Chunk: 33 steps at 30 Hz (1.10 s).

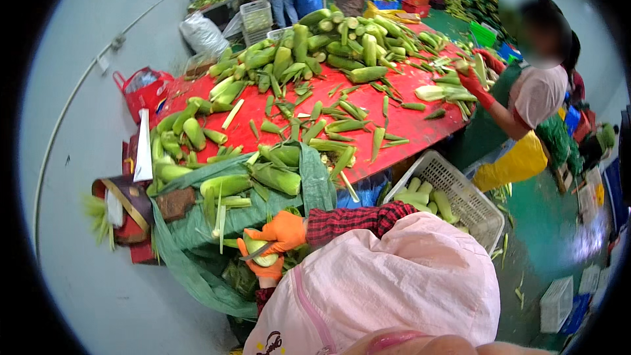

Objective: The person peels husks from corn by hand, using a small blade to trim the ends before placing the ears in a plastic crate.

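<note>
My left hand (267, 269), in an orange glove, holds a green corn ear (255, 243) in its husk, with the pale end towards me. My right hand (286, 231), gloved the same way, grips a knife (257, 251) whose dark blade lies across the ear. Both hands are close together at the near edge of a green woven plastic sheet (192, 229). Beyond them, unhusked corn ears (276, 177) and loose husk pieces rest on the sheet. A rough brown block (176, 203) sits on it to the left.
A red table (419, 123) bears a large pile of corn (340, 44) and scattered husk trimmings. To my right, a white plastic crate (473, 207) contains trimmed ears. A gloved co-worker (522, 84) handles corn at the table's right side. Red bags (143, 91) stand at the left wall.
</note>
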{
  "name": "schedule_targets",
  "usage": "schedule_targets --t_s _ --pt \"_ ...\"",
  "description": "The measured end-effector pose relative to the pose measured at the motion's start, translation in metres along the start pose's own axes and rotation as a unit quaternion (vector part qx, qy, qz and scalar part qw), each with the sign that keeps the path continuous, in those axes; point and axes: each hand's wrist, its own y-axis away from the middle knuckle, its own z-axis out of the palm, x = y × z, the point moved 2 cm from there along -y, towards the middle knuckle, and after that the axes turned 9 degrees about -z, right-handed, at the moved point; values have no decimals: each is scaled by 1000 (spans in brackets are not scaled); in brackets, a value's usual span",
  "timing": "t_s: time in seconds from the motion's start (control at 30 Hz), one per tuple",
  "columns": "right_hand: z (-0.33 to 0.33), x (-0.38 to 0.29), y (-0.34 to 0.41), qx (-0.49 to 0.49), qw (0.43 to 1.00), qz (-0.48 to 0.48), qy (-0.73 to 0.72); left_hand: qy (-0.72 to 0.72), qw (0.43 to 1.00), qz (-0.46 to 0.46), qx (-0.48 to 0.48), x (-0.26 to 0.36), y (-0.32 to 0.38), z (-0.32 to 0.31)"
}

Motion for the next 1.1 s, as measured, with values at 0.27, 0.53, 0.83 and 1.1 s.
schedule_targets --t_s 0.27,0.53,0.83,1.1 --pt "22 27 -4 130 988 78 -4 119 958 -105 -238 10 0 16" --pt "-34 123 -11 302 790 403 -351 250 924 -225 -184 83 80 55" --pt "47 28 -19 5 809 369 -457 -232 962 -6 145 86 39 68" --pt "19 15 -24 -105 839 344 -408 -77 986 -51 141 56 30 54"
